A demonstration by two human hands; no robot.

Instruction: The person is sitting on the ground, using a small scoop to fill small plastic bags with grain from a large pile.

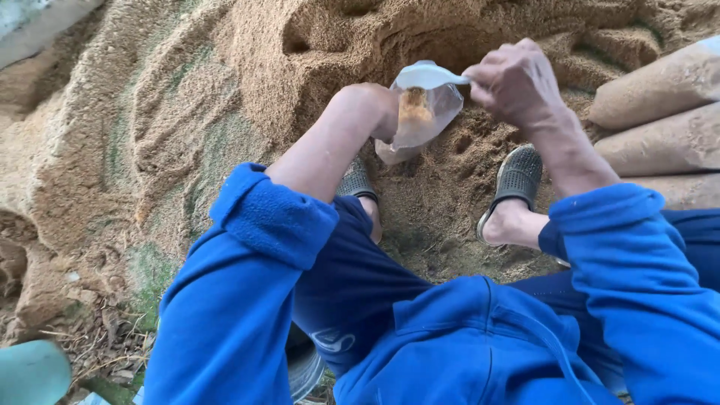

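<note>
Left hand [373,107] closed on the side of a clear plastic bag [420,120] partly filled with tan sawdust-like grain; bag hangs just above the big tan sawdust heap [225,90]; right hand [514,79] pinches the handle of a white plastic scoop [427,75] sitting over the bag mouth; grey perforated clogs [516,180] planted in the heap below; stacked tan filled sacks [660,120] to the right.

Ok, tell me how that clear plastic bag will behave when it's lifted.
The clear plastic bag is probably floppy: its thin film sags between the left hand and the right hand. It likely feels light, with only a little sawdust inside. Released, it would probably slump and spill.
</note>
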